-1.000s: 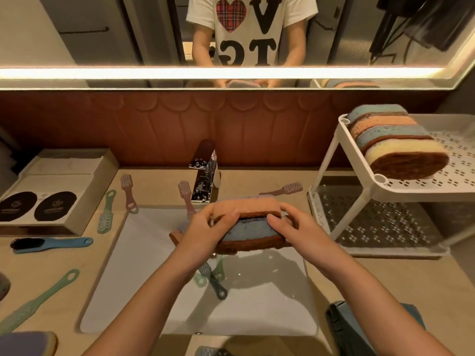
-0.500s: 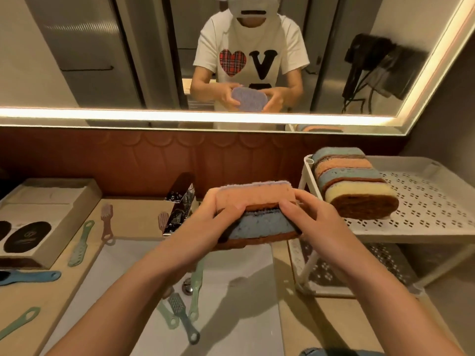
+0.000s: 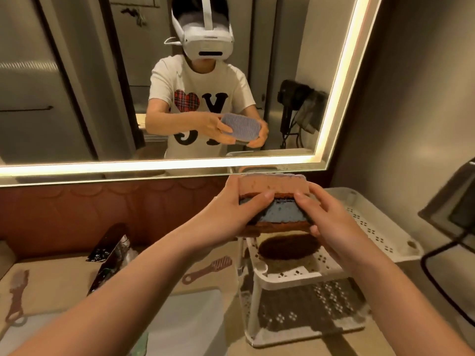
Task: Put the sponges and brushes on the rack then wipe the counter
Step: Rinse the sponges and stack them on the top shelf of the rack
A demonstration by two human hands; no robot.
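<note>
Bare perforated top shelf (image 3: 372, 227) right of the brown sponge (image 3: 288, 246); black cable (image 3: 424, 268) beyond its right edge.

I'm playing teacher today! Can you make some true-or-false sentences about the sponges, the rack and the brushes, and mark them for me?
1. The left hand and the right hand both hold the stack of sponges. True.
2. The stack of sponges is lying down in the sink. False: it is held up in the air, over the top shelf of the rack.
3. The rack is black. False: it is white, with little holes in its shelves.
4. A brown brush lies on the counter next to the rack. True.
</note>
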